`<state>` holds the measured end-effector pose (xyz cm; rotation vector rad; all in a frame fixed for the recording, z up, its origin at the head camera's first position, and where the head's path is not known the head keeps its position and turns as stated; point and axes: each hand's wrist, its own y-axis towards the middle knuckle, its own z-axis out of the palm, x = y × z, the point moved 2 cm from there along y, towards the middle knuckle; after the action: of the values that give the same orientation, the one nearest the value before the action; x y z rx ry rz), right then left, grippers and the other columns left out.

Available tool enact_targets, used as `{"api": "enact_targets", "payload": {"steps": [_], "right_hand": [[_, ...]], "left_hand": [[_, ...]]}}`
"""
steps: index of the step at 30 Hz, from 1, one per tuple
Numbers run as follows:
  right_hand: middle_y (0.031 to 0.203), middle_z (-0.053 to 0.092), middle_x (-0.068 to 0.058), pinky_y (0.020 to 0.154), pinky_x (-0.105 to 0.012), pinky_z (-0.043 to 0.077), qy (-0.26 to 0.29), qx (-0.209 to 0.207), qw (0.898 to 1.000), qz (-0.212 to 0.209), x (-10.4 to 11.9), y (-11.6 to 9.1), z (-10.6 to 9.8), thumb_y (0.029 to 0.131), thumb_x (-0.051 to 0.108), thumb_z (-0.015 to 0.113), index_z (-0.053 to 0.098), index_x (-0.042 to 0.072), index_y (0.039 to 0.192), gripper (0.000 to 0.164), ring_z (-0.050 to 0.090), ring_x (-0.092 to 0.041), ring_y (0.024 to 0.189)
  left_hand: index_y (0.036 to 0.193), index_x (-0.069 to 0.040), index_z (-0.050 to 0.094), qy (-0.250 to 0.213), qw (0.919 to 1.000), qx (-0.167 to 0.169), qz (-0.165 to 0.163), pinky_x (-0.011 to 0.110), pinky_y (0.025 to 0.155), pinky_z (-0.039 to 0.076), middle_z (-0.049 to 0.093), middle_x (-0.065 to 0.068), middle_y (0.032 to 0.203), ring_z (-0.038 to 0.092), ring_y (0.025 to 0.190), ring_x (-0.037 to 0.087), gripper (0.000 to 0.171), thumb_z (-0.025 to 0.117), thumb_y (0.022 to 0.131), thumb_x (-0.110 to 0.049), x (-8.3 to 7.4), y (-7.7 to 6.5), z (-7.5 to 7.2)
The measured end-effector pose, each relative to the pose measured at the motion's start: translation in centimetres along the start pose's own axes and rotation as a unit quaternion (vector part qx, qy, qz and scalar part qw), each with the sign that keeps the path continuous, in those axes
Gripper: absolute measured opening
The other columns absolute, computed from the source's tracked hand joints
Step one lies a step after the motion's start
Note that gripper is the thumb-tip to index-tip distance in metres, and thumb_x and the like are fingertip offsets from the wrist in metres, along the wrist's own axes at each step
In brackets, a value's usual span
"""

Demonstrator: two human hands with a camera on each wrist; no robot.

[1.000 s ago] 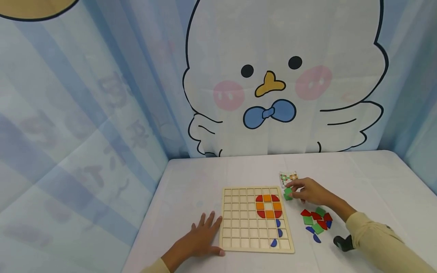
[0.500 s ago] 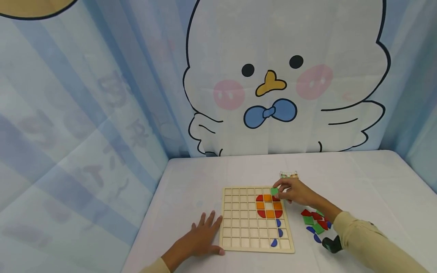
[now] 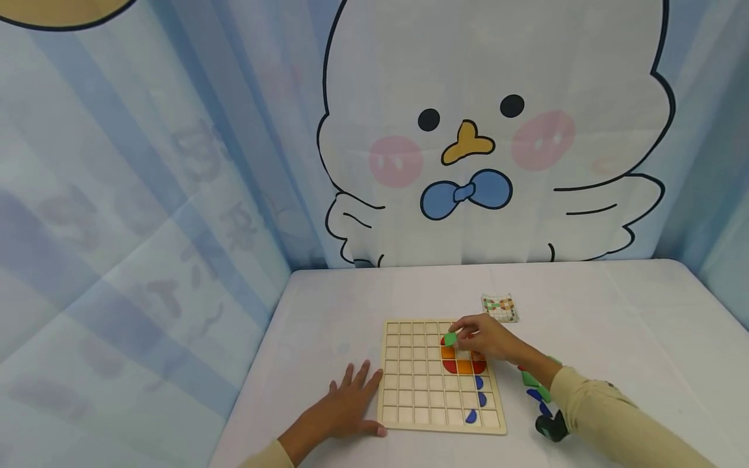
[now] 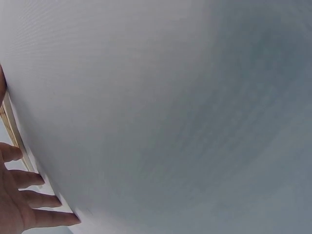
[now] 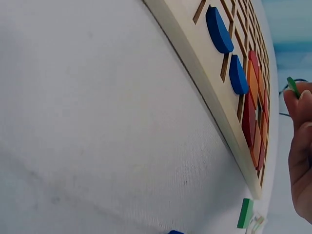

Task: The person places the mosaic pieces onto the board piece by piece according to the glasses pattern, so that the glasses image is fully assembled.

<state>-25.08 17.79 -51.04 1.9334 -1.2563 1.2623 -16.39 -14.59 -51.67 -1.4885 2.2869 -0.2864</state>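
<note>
Head view has my right hand (image 3: pixel 486 339) pinching a green tile (image 3: pixel 450 339) by its edge, above the far part of the gridded board (image 3: pixel 409 374); I judge that grip leaves most of it uncovered. Below it, the red-and-orange ring (image 3: pixel 464 367) is partly hidden by my fingers. My left hand (image 3: pixel 353 404) lies spread, index fingertip at the board's left edge, probably to steady it. Three blue half-rounds (image 3: pixel 479 383) sit on the board's near right part. A picture card (image 3: pixel 500 308) lies on the counter (image 3: pixel 339 305) past the far right corner, presumably where I can glance at it. Right wrist view shows a second green tile (image 5: pixel 245 213) beside that corner. Loose pieces (image 3: pixel 529 379) lie to the right, partly behind my sleeve (image 3: pixel 608 413), likely for easy reach.
</note>
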Motion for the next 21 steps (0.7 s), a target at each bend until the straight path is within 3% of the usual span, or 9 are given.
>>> {"api": "enact_targets", "payload": {"steps": [6,12,17,21], "right_hand": [[0.088,0.068,-0.009,0.051,-0.023,0.049,0.006,0.009,1.000,0.000,0.6,0.2,1.0,0.089,0.013,0.075,0.067,-0.002,0.116,0.032,0.054,-0.012,0.051],[0.085,0.067,-0.008,0.050,-0.023,0.049,-0.012,0.006,0.999,-0.031,0.7,0.5,2.0,0.088,0.011,0.074,0.067,-0.001,0.112,0.027,0.055,-0.009,0.053],[0.083,0.068,-0.004,0.052,-0.023,0.049,-0.026,-0.002,0.999,-0.030,0.2,0.9,2.7,0.087,0.012,0.077,0.068,0.001,0.110,0.027,0.057,-0.009,0.057],[0.080,0.066,0.003,0.059,-0.023,0.047,-0.076,-0.020,0.996,-0.047,0.1,1.1,3.1,0.086,0.014,0.078,0.070,0.002,0.107,0.025,0.056,-0.007,0.065]], "left_hand": [[0.160,-0.021,0.028,0.000,1.0000,-0.002,-0.004,0.075,0.104,0.033,0.019,0.017,0.167,0.019,0.149,0.053,0.107,0.068,0.075,-0.074,0.2,0.1,0.2],[0.160,-0.022,0.028,0.003,1.0000,-0.001,-0.006,0.075,0.105,0.034,0.019,0.017,0.167,0.019,0.149,0.052,0.107,0.068,0.075,-0.074,0.1,0.2,0.2],[0.160,-0.022,0.028,0.007,1.0000,-0.001,-0.007,0.075,0.105,0.034,0.020,0.017,0.167,0.020,0.149,0.052,0.107,0.068,0.075,-0.074,0.0,0.1,0.1],[0.160,-0.022,0.028,0.006,0.9999,-0.001,-0.009,0.075,0.105,0.034,0.020,0.017,0.167,0.020,0.149,0.052,0.108,0.068,0.075,-0.074,0.0,0.1,0.1]]}}
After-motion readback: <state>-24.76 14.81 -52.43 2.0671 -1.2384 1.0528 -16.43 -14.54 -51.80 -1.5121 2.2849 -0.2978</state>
